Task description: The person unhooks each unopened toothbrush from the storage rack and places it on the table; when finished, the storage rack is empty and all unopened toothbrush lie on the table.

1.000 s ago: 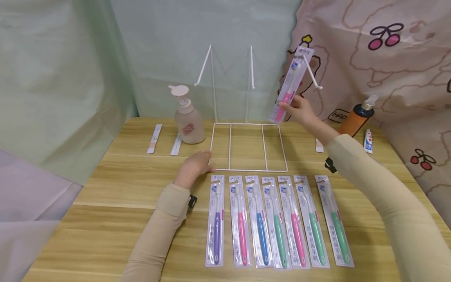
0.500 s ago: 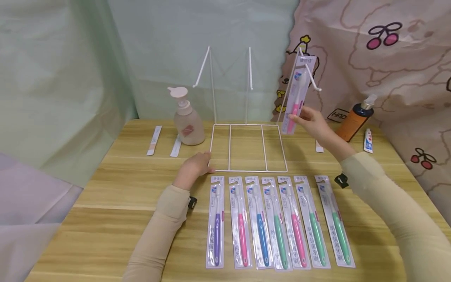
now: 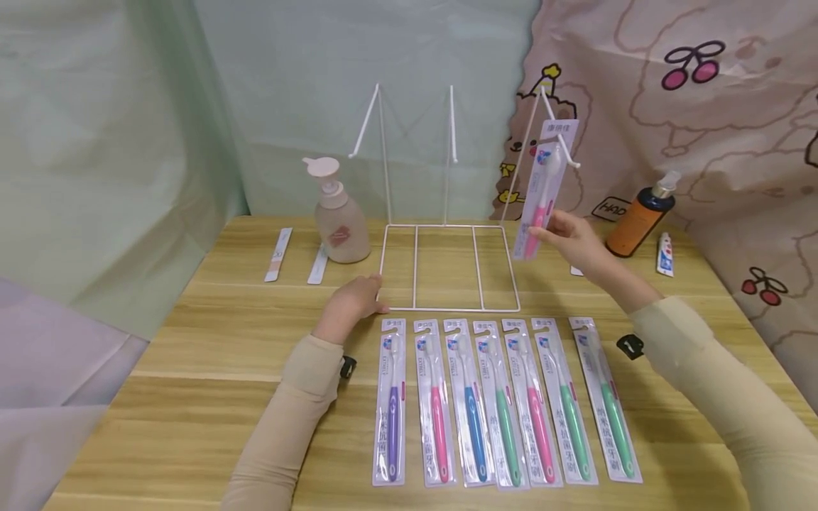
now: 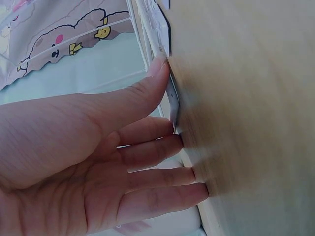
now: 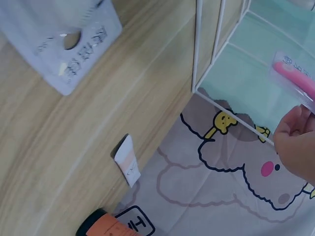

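A white wire rack (image 3: 447, 309) with three slanted prongs stands on the table. On its right prong hangs a packaged pink toothbrush (image 3: 547, 186), tilted, the prong passing through near the top of the pack. My right hand (image 3: 575, 240) pinches the lower end of this pack; the right wrist view shows the pack's pink handle (image 5: 298, 78) above the fingers. My left hand (image 3: 353, 305) rests at the rack's front left corner. In the left wrist view its fingers (image 4: 160, 150) are fairly straight, tips against the tabletop. Several packaged toothbrushes (image 3: 473, 404) lie in a row before the rack.
A pump bottle (image 3: 341, 227) stands left of the rack, with two narrow sachets (image 3: 279, 254) near it. An orange and black bottle (image 3: 641, 216) and a small toothpaste tube (image 3: 665, 255) are at the right. Curtains hang behind the table (image 3: 211, 397).
My right hand has moved down and toward me, with the pink toothbrush pack sliding forward along the right prong. The left hand has stayed at the rack's corner.
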Demonstrator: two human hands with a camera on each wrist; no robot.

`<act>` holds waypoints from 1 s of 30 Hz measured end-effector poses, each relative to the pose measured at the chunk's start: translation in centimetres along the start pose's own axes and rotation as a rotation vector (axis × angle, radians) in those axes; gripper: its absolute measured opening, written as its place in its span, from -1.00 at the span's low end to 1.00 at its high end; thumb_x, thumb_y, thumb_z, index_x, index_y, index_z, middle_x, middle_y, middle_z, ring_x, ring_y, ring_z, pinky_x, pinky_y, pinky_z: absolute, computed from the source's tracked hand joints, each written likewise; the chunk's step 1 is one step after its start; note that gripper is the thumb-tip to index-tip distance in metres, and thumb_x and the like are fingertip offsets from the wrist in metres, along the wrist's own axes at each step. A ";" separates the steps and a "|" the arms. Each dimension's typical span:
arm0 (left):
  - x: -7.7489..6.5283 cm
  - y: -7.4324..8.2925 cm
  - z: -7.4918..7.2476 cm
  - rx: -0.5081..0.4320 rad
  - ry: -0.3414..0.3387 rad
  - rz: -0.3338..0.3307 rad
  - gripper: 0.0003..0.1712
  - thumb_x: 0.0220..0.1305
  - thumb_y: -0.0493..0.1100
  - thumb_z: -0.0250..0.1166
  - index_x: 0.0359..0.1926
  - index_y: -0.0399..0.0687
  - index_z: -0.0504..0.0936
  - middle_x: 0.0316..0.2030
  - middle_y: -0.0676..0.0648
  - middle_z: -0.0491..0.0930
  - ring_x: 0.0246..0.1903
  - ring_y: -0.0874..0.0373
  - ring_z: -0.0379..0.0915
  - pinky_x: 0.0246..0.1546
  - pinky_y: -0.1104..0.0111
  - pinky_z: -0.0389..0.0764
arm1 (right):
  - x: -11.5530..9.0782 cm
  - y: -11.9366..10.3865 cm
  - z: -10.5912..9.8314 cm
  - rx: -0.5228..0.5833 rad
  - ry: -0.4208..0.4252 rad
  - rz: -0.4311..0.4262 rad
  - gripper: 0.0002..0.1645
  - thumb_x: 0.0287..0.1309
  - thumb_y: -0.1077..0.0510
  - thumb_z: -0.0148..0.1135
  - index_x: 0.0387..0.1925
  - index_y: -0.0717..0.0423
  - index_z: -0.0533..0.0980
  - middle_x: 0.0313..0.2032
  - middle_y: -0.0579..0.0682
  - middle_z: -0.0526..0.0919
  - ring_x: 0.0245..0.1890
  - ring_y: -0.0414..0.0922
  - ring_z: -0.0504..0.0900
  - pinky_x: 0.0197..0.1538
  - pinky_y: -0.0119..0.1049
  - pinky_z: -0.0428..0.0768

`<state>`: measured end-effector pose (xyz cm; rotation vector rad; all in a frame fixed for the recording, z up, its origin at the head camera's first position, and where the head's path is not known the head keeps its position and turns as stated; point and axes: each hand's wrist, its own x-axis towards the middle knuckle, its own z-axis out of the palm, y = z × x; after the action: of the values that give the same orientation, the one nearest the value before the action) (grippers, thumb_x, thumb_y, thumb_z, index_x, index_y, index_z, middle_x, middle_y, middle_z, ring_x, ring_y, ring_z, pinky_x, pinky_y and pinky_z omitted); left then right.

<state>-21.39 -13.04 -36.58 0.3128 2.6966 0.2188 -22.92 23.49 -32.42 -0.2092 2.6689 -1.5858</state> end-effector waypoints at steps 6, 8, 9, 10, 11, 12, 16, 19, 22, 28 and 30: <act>-0.1 0.0 -0.1 -0.006 0.004 -0.001 -0.13 0.20 -0.01 0.26 0.38 -0.32 0.09 0.27 -0.40 0.23 0.26 -0.22 0.19 0.27 0.03 0.27 | -1.4 0.3 -0.5 -0.018 -0.045 -0.027 -0.39 0.22 -0.07 0.15 0.20 0.19 0.38 -0.04 -0.04 0.62 -0.14 -0.36 0.56 0.04 -0.36 0.49; -0.1 0.1 -0.1 -0.003 0.005 0.003 -0.13 0.20 -0.01 0.26 0.38 -0.32 0.09 0.27 -0.40 0.23 0.26 -0.23 0.18 0.27 0.04 0.26 | -1.8 0.3 -0.6 -0.019 -0.058 -0.032 -0.39 0.23 -0.05 0.15 0.21 0.19 0.37 0.01 0.04 0.60 -0.13 -0.36 0.56 0.02 -0.41 0.49; -0.1 0.1 -0.1 -0.003 0.006 0.004 -0.13 0.20 -0.01 0.26 0.38 -0.33 0.09 0.27 -0.41 0.23 0.26 -0.23 0.18 0.27 0.04 0.26 | -2.0 0.3 -0.6 -0.021 -0.063 -0.036 -0.40 0.23 -0.05 0.15 0.20 0.20 0.38 0.03 0.08 0.59 -0.13 -0.36 0.57 0.01 -0.43 0.50; -0.1 0.1 -0.1 -0.001 0.007 0.005 -0.13 0.20 -0.01 0.26 0.38 -0.33 0.09 0.26 -0.41 0.23 0.26 -0.23 0.19 0.27 0.04 0.27 | -2.2 0.3 -0.6 -0.025 -0.069 -0.038 -0.41 0.23 -0.05 0.14 0.20 0.19 0.38 0.04 0.11 0.58 -0.13 -0.36 0.57 -0.01 -0.44 0.50; -0.2 0.1 -0.1 -0.001 0.008 0.005 -0.13 0.20 -0.01 0.26 0.38 -0.33 0.09 0.26 -0.41 0.23 0.26 -0.23 0.19 0.27 0.04 0.27 | -2.5 0.3 -0.7 -0.029 -0.078 -0.042 -0.41 0.24 -0.05 0.14 0.20 0.19 0.38 0.05 0.12 0.57 -0.12 -0.36 0.56 -0.03 -0.44 0.50; -0.2 0.1 -0.1 0.000 0.008 0.006 -0.13 0.20 -0.01 0.27 0.38 -0.33 0.09 0.26 -0.42 0.23 0.26 -0.23 0.19 0.27 0.04 0.26 | -2.8 0.3 -0.7 -0.031 -0.088 -0.047 -0.41 0.25 -0.05 0.12 0.21 0.19 0.37 0.06 0.13 0.56 -0.12 -0.36 0.56 -0.04 -0.45 0.50; -0.3 0.1 -0.2 0.003 0.006 0.005 -0.13 0.21 0.00 0.26 0.38 -0.33 0.09 0.26 -0.42 0.23 0.26 -0.23 0.18 0.27 0.03 0.26 | -3.7 0.4 -0.9 -0.012 -0.116 -0.078 -0.42 0.27 -0.01 0.10 0.21 0.26 0.35 0.00 -0.02 0.60 -0.12 -0.36 0.56 -0.04 -0.48 0.52; -0.4 0.2 -0.2 0.005 0.005 0.005 -0.13 0.22 0.00 0.25 0.38 -0.33 0.08 0.27 -0.42 0.22 0.27 -0.23 0.17 0.28 0.04 0.25 | -4.3 0.4 -1.0 0.017 -0.123 -0.094 -0.45 0.27 0.05 0.12 0.17 0.33 0.36 -0.11 -0.22 0.61 -0.14 -0.36 0.58 -0.04 -0.49 0.55; -0.3 0.2 -0.2 0.009 0.007 0.006 -0.14 0.22 0.00 0.25 0.37 -0.34 0.09 0.27 -0.42 0.22 0.27 -0.23 0.17 0.28 0.04 0.26 | -5.1 0.3 -1.2 0.013 -0.138 -0.098 -0.47 0.26 0.08 0.13 0.15 0.34 0.37 -0.16 -0.26 0.61 -0.16 -0.35 0.59 -0.06 -0.50 0.56; 0.0 0.1 -0.2 0.007 0.000 0.000 -0.15 0.22 -0.01 0.25 0.37 -0.33 0.11 0.27 -0.41 0.22 0.28 -0.22 0.16 0.28 0.04 0.25 | -6.6 -0.3 -1.4 0.004 -0.191 -0.128 -0.50 0.28 0.13 0.11 0.15 0.37 0.36 -0.11 -0.13 0.62 -0.14 -0.32 0.60 -0.06 -0.49 0.57; 0.8 -0.6 0.5 0.008 0.020 0.015 -0.12 0.19 0.04 0.27 0.37 -0.30 0.12 0.26 -0.41 0.25 0.26 -0.22 0.20 0.26 0.04 0.29 | -7.0 -0.6 -1.3 0.032 -0.197 -0.138 -0.52 0.28 0.16 0.10 0.14 0.39 0.36 -0.13 -0.18 0.62 -0.14 -0.31 0.61 -0.06 -0.47 0.58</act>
<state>-22.00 -13.36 -37.45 0.3350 2.7158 0.2165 -16.04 25.28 -31.56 -0.5301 2.5265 -1.5509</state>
